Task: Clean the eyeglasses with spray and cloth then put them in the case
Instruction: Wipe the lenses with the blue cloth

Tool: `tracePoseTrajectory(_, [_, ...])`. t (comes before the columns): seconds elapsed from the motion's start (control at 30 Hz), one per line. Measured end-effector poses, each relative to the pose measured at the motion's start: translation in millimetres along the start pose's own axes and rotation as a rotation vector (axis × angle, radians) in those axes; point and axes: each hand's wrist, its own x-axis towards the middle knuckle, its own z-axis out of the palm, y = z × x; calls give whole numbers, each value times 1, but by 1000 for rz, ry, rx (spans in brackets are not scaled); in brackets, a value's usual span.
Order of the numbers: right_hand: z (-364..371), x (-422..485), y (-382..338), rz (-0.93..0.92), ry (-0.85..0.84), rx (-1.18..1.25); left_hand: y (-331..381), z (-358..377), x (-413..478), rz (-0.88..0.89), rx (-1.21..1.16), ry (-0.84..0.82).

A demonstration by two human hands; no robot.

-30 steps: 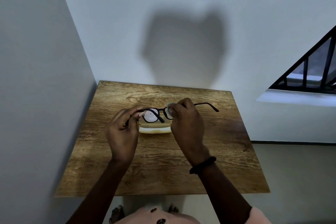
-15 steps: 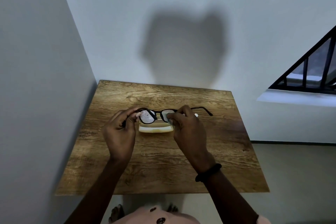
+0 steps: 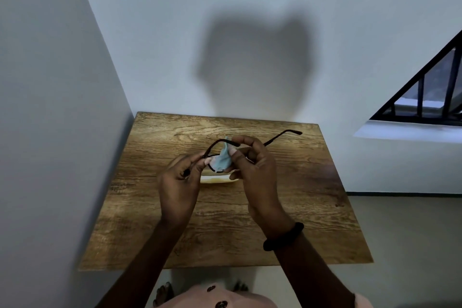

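Black-framed eyeglasses [image 3: 282, 135] are held above the wooden table [image 3: 300, 207], one temple arm sticking out to the right. My left hand [image 3: 178, 184] pinches the left end of the frame. My right hand [image 3: 255, 170] presses a light blue cloth [image 3: 223, 160] against a lens, thumb and fingers on either side. A pale cream case [image 3: 216, 179] lies on the table just under my hands, mostly hidden by them. No spray bottle shows in this view.
The table stands in a corner, with white walls [image 3: 62, 82] to the left and behind. A window with black bars [image 3: 430, 97] is at the right. Grey floor lies to the right of the table.
The glasses have tilted so the frame stands more on edge, and the right temple arm has risen. The blue cloth now shows wrapped over a lens. Both hands have drawn closer together.
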Motion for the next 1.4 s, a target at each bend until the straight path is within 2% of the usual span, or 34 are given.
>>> tracePoseTrajectory(0.13, [11,-1,8,89,-51,61,3,4,-3,67,24,-75])
tracePoseTrajectory(0.3, [7,-2,10,53,-136,-157,-5,-3,0,74,110,-70])
tracePoseTrajectory(0.4, [4,-2,12,-16,-176,-345,-7,-6,3,171,185,-119])
tracePoseTrajectory(0.63, [11,-7,17,-247,-4,-470,-1,-2,2,391,398,-140])
tracePoseTrajectory(0.77, [8,-5,16,-177,78,-291,-1,4,3,350,467,-188])
tracePoseTrajectory(1.03, [-9,-2,-16,-49,121,127,-10,4,0,272,354,-140])
tracePoseTrajectory(1.4, [-37,1,-35,80,135,409,-2,4,-2,159,284,-94])
